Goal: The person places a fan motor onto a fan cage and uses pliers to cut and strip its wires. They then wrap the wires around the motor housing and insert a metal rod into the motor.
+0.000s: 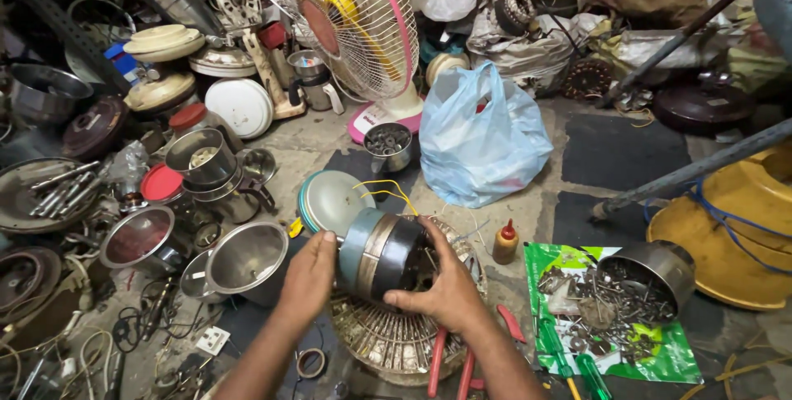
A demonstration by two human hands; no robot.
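- Centrally, a round fan motor (386,253), banded pale blue, metal and black, is held on edge between both hands.
- Left hand (308,278): palm against the motor's pale blue end, fingers closed round its rim, clamped on the housing.
- Right hand (446,284): wrapped over the black end, thumb below and fingers above, likewise gripping the motor.
- Yellow wires (388,191) rise from the top of the motor, just beyond the grip.
- Directly beneath the held motor lies a domed wire grille (388,338) on the floor.
- Just beneath the right wrist, red-handled pliers (450,359) lie against the grille's edge.
- Beside the right hand, on its outer side, stands a small squeeze bottle (505,242) with a red cap.
- Further out on that side, a steel pot (656,272) lies tipped on a green sheet (660,359), with screws and small parts (594,297) spilled from it.
- Beyond the grip, a pale round cover (332,199) leans near the motor; further off is a blue plastic bag (481,138) and a table fan (359,25).
- On the left hand's outer side sit several steel bowls (247,258), near but not touching it.
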